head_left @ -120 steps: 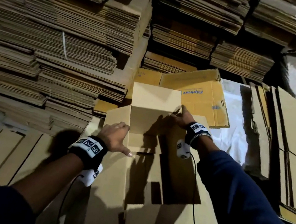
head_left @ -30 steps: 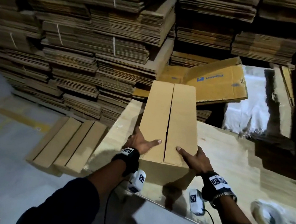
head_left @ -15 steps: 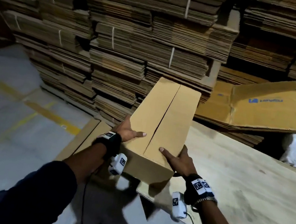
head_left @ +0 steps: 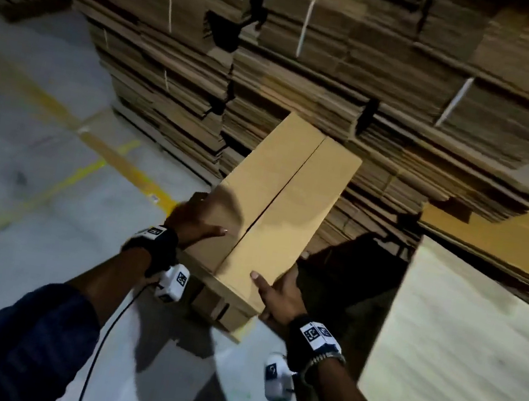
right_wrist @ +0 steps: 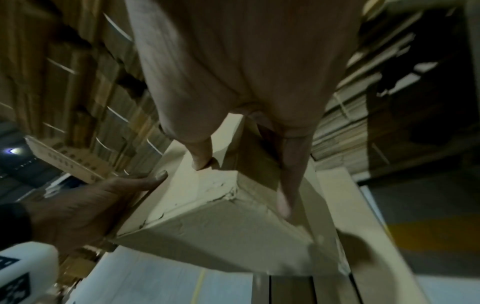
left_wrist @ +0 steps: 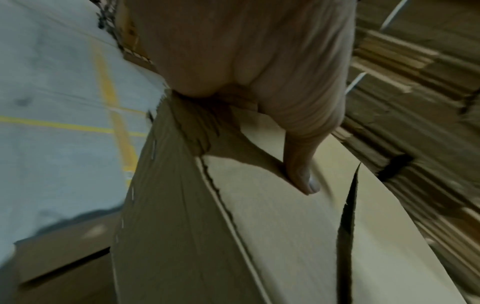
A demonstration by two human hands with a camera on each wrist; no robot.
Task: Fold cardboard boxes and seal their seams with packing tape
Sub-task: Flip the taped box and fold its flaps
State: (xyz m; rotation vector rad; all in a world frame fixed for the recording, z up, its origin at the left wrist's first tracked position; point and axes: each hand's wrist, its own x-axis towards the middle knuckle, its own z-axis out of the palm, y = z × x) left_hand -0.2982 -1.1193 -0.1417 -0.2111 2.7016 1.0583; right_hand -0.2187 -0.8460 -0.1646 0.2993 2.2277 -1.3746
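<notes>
A long brown cardboard box is held in the air between both hands, its top flaps closed with a bare centre seam. My left hand grips its near left edge, thumb on top, fingers down the side; the left wrist view shows that thumb pressed on the flap. My right hand grips the near right corner, thumb on top. In the right wrist view its fingers wrap the box's end, and the left hand is opposite.
Tall strapped stacks of flat cardboard fill the back. A pale board-topped table lies to the right. Grey floor with yellow lines spreads left. Flat cartons lie on the floor under the box.
The box has left the table and swung to the left, out over the floor. Both hands keep the same hold, and the view has turned left with it.
</notes>
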